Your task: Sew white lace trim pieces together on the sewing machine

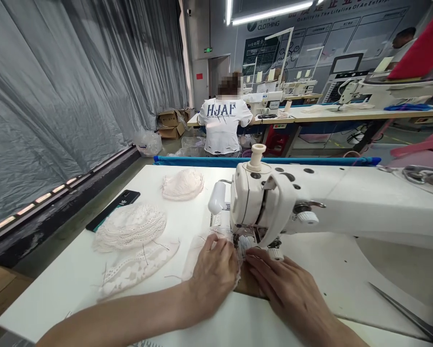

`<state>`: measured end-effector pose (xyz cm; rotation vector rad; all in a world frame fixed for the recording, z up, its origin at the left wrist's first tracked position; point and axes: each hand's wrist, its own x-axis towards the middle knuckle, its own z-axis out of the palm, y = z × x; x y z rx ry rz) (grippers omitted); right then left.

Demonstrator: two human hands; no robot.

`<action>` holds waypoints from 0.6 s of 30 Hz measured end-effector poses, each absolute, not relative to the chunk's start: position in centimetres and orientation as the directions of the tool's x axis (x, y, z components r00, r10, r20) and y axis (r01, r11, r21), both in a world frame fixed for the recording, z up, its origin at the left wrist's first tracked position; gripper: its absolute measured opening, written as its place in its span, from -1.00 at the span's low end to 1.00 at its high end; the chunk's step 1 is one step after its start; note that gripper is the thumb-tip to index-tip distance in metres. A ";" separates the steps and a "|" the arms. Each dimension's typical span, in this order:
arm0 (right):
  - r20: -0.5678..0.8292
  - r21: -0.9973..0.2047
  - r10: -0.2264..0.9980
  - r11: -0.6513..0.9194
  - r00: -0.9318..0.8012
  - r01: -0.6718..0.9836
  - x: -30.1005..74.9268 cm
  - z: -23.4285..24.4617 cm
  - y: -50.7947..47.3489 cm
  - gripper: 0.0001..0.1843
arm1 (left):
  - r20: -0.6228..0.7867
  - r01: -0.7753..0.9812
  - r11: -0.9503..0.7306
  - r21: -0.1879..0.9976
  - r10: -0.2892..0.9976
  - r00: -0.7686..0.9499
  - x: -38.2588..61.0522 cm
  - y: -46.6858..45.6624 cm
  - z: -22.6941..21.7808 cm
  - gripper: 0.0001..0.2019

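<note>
A piece of sheer pale fabric [193,254] with a lacy edge lies beneath the needle end of a white sewing machine [250,197]. My left hand [216,270] is closed, its curled fingers pressing and gripping this fabric just left of the needle. Right of the needle, my right hand [287,282] lies low with fingers stretched out, their tips touching the fabric's edge; its thumb is hidden. A loose lace piece [139,270] with thread ends rests left of my left hand, near a stack of white lace cups [131,226].
A pale pink cup [182,184] and a dark phone [129,196] lie on the white table [173,313]. Scissors [404,308] rest at the right. Beyond the blue bar [198,162], a person in a white shirt [223,126] sits at another table.
</note>
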<state>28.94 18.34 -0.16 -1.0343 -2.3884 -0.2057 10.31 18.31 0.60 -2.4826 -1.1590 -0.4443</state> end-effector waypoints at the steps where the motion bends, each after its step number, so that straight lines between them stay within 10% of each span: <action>1: 0.517 -0.086 0.657 0.678 -0.549 0.730 29.0 -0.2 18.4 -0.62 | 0.417 0.784 -0.585 -0.209 0.672 0.612 10.4 18.2 0.5 -0.89; 9: 0.377 -0.265 0.820 0.541 -0.431 0.799 27.9 0.2 18.4 -0.68 | 0.397 0.813 -0.537 -0.224 0.712 0.580 11.4 14.8 0.2 -0.94; 18: 0.253 -0.572 0.850 0.517 -0.463 0.637 26.9 1.3 16.1 -0.88 | 0.198 0.782 -0.529 0.329 0.849 0.490 8.5 15.8 3.6 -0.81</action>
